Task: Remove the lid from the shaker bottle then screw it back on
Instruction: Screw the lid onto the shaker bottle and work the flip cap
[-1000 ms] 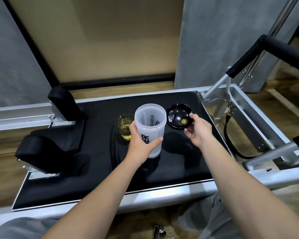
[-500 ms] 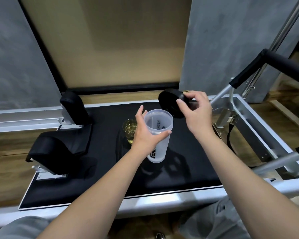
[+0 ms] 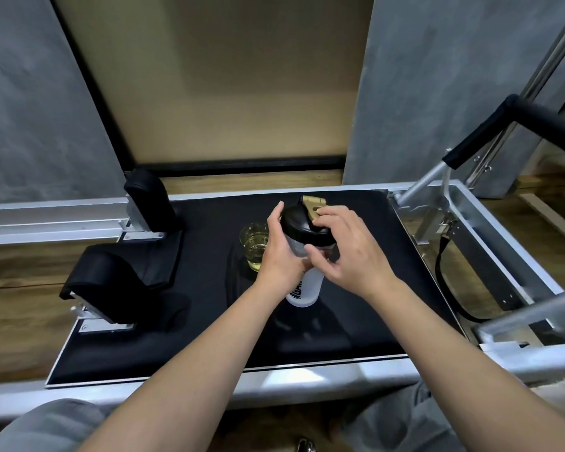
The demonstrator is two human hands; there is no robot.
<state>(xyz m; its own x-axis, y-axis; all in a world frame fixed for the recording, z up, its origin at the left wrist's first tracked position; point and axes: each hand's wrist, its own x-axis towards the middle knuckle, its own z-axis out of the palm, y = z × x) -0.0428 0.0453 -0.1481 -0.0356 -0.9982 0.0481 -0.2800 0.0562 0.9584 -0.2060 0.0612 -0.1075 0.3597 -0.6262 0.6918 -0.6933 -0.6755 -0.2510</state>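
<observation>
1. Nearest, toward the middle of the black padded surface (image 3: 356, 321): shaker bottle (image 3: 302, 290), translucent plastic, upright, apparently held just above or resting on the pad — cannot tell which.
2. Left hand (image 3: 279, 256) wrapped around the bottle's upper wall, fingers closed on it. Looks empty, so judged light; thin wall likely to flex under a hard squeeze, smooth sides likely slippery. Best held firmly around the upper body, just below the threads.
3. Right hand (image 3: 346, 252) over the black lid (image 3: 302, 225), fingers curled on its rim, gripping. Lid sits on the bottle's mouth, slightly tilted; judged rigid, best turned by the rim rather than the gold flip cap (image 3: 313, 205). Needs levelling before threading, else cross-threading.
4. Just beyond, left of the bottle: glass (image 3: 254, 244) of yellowish liquid, close to the left hand. Fragile, easily knocked.
</observation>
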